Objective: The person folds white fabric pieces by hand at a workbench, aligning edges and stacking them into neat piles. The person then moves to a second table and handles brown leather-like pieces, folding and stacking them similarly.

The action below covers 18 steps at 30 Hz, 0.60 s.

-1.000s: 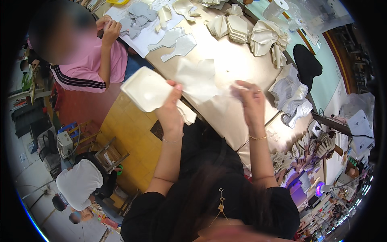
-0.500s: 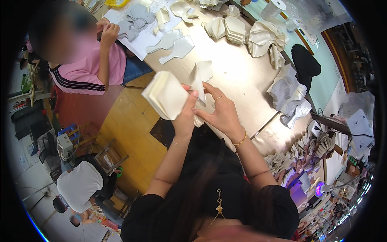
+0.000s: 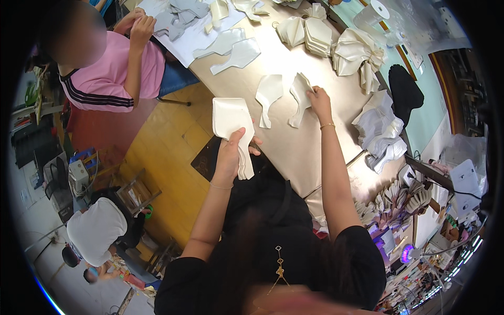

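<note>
My left forearm angles up and the left hand [image 3: 228, 156] is clamped on a stack of cream pieces [image 3: 230, 113], thumb on top, fingers beneath. My right arm reaches farther, nearly straight; the right hand [image 3: 320, 103] pinches the edge of a paddle-shaped piece [image 3: 300, 97] on the counter [image 3: 296, 152], beside its twin [image 3: 269, 94]. Marks on the white panel [image 3: 466, 178] are too small to read.

Workshop, pale cut pieces [image 3: 269, 90] across a worktable [image 3: 294, 152], large white spool [image 3: 373, 14], seated co-worker [image 3: 115, 58] alongside

the cream stack [image 3: 231, 112] partly hides the left hand [image 3: 229, 153].
</note>
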Each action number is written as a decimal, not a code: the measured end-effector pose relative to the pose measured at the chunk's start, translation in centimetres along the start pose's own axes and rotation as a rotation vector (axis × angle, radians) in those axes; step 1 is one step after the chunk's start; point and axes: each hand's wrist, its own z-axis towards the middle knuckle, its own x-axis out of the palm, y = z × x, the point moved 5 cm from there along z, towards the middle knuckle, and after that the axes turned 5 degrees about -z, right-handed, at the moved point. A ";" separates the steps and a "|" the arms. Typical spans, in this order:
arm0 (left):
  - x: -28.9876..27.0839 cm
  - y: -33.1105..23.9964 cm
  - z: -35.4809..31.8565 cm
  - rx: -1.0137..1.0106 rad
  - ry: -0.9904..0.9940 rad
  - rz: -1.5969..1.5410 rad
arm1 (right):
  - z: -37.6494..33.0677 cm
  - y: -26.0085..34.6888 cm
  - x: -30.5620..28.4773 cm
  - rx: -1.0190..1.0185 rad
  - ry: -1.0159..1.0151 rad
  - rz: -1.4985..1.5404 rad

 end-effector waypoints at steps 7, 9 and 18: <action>1.7 -1.2 -0.2 0.076 0.022 0.181 | -4.0 6.9 -6.0 0.050 -0.355 -0.212; 2.6 -1.6 -0.3 0.130 0.077 0.280 | -7.0 11.4 -7.5 -0.199 -0.313 -0.048; 4.4 -2.6 -2.2 0.359 0.071 0.626 | -18.9 22.1 -7.5 -0.492 0.048 0.509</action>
